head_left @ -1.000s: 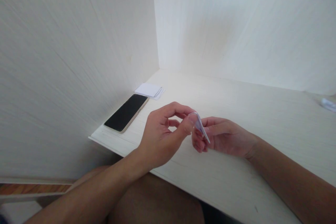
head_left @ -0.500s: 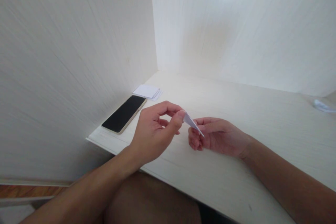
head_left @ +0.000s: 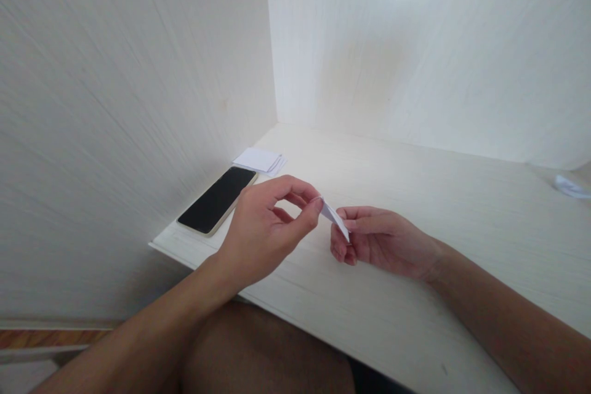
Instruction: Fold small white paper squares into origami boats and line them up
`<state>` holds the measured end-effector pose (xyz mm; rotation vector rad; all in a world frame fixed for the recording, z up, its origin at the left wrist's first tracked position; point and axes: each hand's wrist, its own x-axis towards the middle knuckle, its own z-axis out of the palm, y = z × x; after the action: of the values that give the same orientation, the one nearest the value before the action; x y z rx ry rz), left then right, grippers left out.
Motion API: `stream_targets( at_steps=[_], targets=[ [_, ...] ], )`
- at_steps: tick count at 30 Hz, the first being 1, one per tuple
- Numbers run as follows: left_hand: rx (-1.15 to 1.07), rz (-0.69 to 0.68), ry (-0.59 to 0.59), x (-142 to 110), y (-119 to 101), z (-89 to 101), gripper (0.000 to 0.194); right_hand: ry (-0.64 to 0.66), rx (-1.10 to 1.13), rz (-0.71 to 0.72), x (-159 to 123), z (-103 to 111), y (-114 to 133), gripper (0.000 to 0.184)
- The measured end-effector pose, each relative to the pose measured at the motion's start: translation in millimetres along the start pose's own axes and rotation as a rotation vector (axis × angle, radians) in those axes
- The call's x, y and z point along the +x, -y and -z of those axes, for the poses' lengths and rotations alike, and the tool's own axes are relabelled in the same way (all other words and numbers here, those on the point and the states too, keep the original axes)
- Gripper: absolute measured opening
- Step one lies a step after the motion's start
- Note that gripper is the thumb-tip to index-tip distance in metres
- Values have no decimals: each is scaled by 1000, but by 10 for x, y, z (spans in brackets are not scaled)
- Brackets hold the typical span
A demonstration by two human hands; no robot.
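A small folded piece of white paper (head_left: 334, 218) hangs just above the pale wooden desk (head_left: 415, 197), held between both hands. My left hand (head_left: 265, 231) pinches its left end between thumb and forefinger. My right hand (head_left: 383, 240) pinches the right end, its other fingers curled under. Both forearms reach in from the bottom of the view.
A black phone (head_left: 217, 199) lies face up near the desk's left edge, with a small stack of white paper slips (head_left: 258, 160) behind it. White panels wall in the desk at the left and back. A crumpled white scrap (head_left: 571, 186) lies at the far right.
Both hands have shifted slightly left and apart. The paper has turned from steeply tilted to a flatter angle, stretched between the two pinches.
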<state>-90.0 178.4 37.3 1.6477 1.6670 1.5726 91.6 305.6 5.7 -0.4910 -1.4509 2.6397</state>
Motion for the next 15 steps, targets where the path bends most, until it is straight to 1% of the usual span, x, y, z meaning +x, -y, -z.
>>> stream_targets(
  at_steps=[3, 6, 10, 12, 15],
  targets=[
    [1, -4, -9, -12, 25, -3, 12, -36, -5, 3, 3, -23, -8, 18],
    [16, 9, -62, -20, 65, -15, 13, -83, -2, 34, 9, -45, -21, 22],
    [-9, 51, -137, -5, 133, -42, 14, -194, -63, 145, 47, -72, -59, 26],
    [-98, 77, -136, 13, 164, -55, 14, -285, -190, 264, 75, -82, -80, 27],
    [-285, 80, -87, 37, 206, -70, 13, -480, -548, 492, 91, -95, -95, 24]
  ],
)
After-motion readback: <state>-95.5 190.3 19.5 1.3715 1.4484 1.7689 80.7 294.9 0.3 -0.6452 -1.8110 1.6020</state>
